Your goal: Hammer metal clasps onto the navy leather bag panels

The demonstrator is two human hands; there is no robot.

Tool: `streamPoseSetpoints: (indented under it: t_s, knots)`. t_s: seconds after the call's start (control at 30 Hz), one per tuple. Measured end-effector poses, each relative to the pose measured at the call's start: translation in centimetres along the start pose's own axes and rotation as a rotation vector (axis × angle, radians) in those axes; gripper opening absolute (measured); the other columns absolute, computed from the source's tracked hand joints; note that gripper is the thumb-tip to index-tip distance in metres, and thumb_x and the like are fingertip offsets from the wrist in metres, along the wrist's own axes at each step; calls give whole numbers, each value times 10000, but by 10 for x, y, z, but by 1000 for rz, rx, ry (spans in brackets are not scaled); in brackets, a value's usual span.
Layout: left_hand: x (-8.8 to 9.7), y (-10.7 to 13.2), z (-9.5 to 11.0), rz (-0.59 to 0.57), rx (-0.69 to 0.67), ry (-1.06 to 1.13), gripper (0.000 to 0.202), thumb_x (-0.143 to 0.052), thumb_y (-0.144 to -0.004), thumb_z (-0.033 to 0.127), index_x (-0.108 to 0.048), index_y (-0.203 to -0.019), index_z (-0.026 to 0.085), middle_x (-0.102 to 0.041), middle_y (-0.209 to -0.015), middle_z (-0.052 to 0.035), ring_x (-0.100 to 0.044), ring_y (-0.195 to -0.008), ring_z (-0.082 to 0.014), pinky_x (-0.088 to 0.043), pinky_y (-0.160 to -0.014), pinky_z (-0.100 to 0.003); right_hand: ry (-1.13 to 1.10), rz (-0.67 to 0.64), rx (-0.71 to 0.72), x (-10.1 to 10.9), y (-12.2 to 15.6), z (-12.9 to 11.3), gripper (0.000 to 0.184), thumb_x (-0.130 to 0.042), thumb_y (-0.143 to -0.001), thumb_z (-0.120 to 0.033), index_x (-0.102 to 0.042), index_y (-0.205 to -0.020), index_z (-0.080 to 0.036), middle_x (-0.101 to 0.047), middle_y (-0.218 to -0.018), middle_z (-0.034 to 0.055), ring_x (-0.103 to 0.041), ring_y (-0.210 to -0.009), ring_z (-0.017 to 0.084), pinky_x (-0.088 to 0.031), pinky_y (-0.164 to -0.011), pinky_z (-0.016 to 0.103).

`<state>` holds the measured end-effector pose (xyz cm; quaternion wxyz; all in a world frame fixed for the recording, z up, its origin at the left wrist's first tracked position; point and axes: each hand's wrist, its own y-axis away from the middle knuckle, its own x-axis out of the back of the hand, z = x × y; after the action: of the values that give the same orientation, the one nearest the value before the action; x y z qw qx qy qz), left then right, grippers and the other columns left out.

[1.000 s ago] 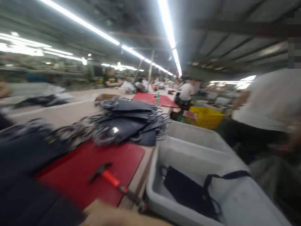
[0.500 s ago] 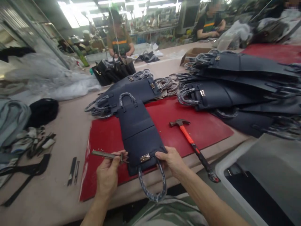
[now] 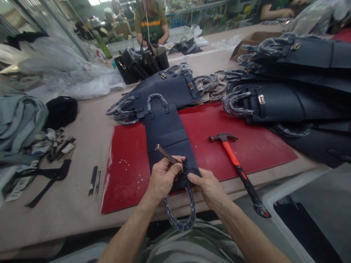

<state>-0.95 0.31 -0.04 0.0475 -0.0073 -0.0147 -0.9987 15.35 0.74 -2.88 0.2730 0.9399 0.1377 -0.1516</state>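
Note:
A long dark navy bag panel (image 3: 167,126) lies over the red mat (image 3: 124,193), with a plastic-wrapped handle (image 3: 179,226) at its near end and another at its far end. My left hand (image 3: 164,175) is closed on a slim metal hand tool (image 3: 166,154), whose working end is over the panel's near part; my fingers cover the clasp there. At the panel's near right corner, my right hand (image 3: 207,184) pinches the edge, thumb on top. To the right on the mat rests a claw hammer (image 3: 230,151) with a red and black handle.
Navy bag panels (image 3: 285,104) are piled at right, and more panels (image 3: 167,91) lie behind the mat. Two thin tools (image 3: 93,180) and black straps (image 3: 59,171) lie at left. A white bin (image 3: 276,195) stands at near right. A co-worker (image 3: 152,27) sits across the table.
My left hand has moved right with the metal tool, from beside the panel to over its clasp area. My right hand keeps its hold. The camera view has tilted down.

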Motion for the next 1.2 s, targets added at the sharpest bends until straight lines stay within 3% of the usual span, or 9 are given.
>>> streamPoseSetpoints:
  t_s: [0.2, 0.4, 0.83, 1.07, 1.2]
  knots:
    - [7, -6, -7, -21, 28, 73, 200, -715, -889, 370, -706, -955, 181, -750, -1077, -69, -678, -1051, -199, -521, -917, -286, 28, -89, 99, 5, -5, -1, 425, -836, -607, -514, -648, -701, -145, -570, -631, -4, -445, -570, 114, -343, -541, 250]
    - [10, -9, -10, -45, 42, 207, 198, -718, -897, 359, -702, -965, 174, -755, -1060, -70, -688, -1036, -196, -509, -940, -294, 64, -115, 93, 6, -9, -3, 421, -825, -629, -525, -631, -663, -152, -560, -610, -4, -451, -569, 120, -344, -551, 261]
    - [5, -8, -4, -33, 91, 51, 261, -722, -869, 425, -717, -950, 176, -744, -1112, -102, -699, -990, -230, -564, -727, -265, 23, -72, 9, 1, -11, -8, 438, -856, -566, -527, -648, -685, -161, -568, -615, -9, -465, -550, 122, -368, -524, 264]
    - [3, -9, -3, -26, 49, 85, 275, -734, -857, 422, -705, -930, 158, -752, -1073, -115, -701, -1014, -231, -557, -869, -312, 42, -64, 4, 1, -12, -7, 472, -848, -570, -555, -645, -713, -153, -566, -636, -6, -467, -552, 117, -373, -520, 258]
    - [0, -9, -1, -31, 49, 38, 253, -719, -866, 411, -703, -928, 166, -753, -1071, -107, -705, -967, -216, -560, -816, -296, 53, -73, 35, 2, -12, -5, 484, -840, -587, -565, -632, -725, -150, -540, -626, -16, -446, -546, 111, -361, -516, 251]
